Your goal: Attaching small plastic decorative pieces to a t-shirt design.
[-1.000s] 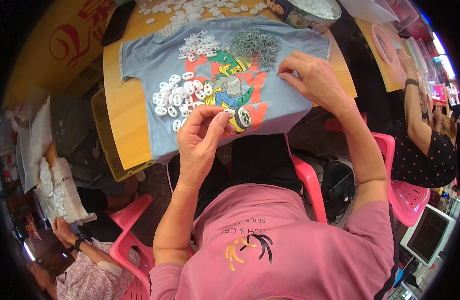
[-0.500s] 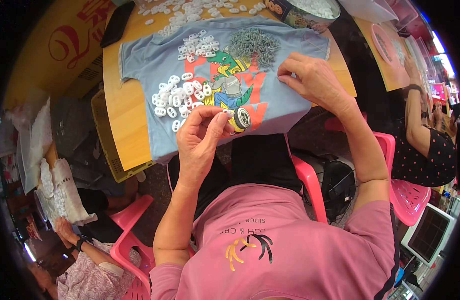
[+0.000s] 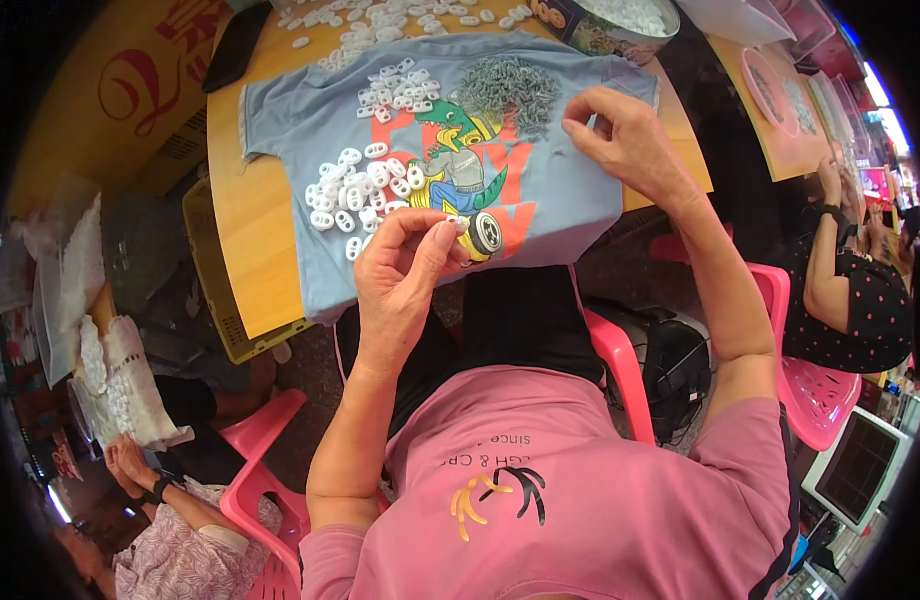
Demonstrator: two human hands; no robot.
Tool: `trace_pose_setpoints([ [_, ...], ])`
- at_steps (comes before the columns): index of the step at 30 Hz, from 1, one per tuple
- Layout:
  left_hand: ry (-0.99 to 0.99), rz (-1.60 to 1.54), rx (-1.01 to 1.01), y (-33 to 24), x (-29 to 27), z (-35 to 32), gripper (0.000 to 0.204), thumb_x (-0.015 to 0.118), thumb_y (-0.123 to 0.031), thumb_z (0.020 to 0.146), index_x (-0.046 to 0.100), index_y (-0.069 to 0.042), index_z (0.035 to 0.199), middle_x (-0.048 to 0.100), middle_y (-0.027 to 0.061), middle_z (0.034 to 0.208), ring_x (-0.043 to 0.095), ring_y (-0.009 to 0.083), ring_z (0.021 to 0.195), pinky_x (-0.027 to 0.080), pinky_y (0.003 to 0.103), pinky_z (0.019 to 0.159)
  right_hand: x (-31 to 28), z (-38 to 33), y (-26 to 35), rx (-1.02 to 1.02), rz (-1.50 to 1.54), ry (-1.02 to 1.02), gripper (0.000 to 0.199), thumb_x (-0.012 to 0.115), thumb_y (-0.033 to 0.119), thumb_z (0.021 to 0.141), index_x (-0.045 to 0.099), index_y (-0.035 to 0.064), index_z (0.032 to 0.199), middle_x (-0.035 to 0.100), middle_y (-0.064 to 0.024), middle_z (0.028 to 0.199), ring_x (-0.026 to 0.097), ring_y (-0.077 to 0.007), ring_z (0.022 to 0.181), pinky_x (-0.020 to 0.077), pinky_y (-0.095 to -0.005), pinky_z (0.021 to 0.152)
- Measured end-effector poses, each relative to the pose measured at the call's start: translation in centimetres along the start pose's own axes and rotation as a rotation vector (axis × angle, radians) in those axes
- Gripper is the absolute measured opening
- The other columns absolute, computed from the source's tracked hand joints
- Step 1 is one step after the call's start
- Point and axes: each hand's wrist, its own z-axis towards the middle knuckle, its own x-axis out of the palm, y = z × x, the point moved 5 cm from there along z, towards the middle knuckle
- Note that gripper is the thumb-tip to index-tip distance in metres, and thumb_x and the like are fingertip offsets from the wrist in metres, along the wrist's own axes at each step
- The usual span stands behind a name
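2 hands busy, loose parts near the table edge

Left hand (image 3: 405, 262) pinches 1 small white piece (image 3: 460, 224) between thumb and fingertips, just above the shirt (image 3: 570, 195) spread on the table (image 3: 255, 260). Right hand (image 3: 620, 140) is curled, fingertips together beside the grey pile (image 3: 510, 85); what it grips I cannot tell. A slip could send the piece off the near edge onto the lap. White pieces (image 3: 355, 185) crowd the left; bare shirt lies between the hands.

Single head-worn fisheye, looking steeply down, close over table (image 3: 250, 250)
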Motion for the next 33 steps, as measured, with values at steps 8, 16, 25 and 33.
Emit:
trace_pose_setpoints([
  [8, -0.005, -0.011, -0.003, 0.1, 0.0, 0.1, 0.012, 0.060, -0.008, 0.096, 0.061, 0.001, 0.103, 0.066, 0.0040, 0.092, 0.063, 0.0081, 0.077, 0.052, 0.022, 0.069, 0.6, -1.5, 1.3, -0.132, -0.233, 0.103, 0.012, 0.068, 0.011, 0.084, 0.066, 0.0031, 0.092, 0.062, -0.0106, 0.084, 0.062, -0.0260, 0.071, 0.0482, -0.0360, 0.062],
  [16, -0.004, 0.003, -0.008, 0.1, 0.0, 0.1, 0.012, 0.061, -0.008, 0.096, 0.061, 0.001, 0.103, 0.067, 0.0042, 0.092, 0.063, 0.0078, 0.077, 0.052, 0.022, 0.068, 1.9, -2.1, 2.6, -0.243, -0.309, 0.037, 0.010, 0.066, 0.008, 0.083, 0.067, 0.0053, 0.092, 0.062, -0.0080, 0.091, 0.064, -0.0287, 0.076, 0.0499, -0.0380, 0.064],
  [25, 0.001, -0.015, 0.007, 0.0, -0.1, 0.1, 0.012, 0.060, -0.008, 0.096, 0.061, 0.001, 0.102, 0.067, 0.0048, 0.092, 0.064, 0.0086, 0.077, 0.052, 0.022, 0.069, 1.3, -2.0, 2.3, -0.241, -0.299, 0.036, 0.012, 0.065, 0.004, 0.083, 0.064, 0.0040, 0.095, 0.062, -0.0096, 0.089, 0.064, -0.0306, 0.076, 0.0502, -0.0382, 0.065],
  [33, -0.003, 0.000, 0.011, -0.1, 0.1, 0.0, 0.012, 0.060, -0.008, 0.096, 0.061, 0.002, 0.102, 0.067, 0.0049, 0.090, 0.064, 0.0089, 0.077, 0.053, 0.023, 0.069, -0.1, -1.9, 1.3, -0.233, -0.276, -0.062, 0.011, 0.065, 0.005, 0.084, 0.064, 0.0035, 0.095, 0.062, -0.0108, 0.089, 0.063, -0.0299, 0.075, 0.0498, -0.0370, 0.065],
])
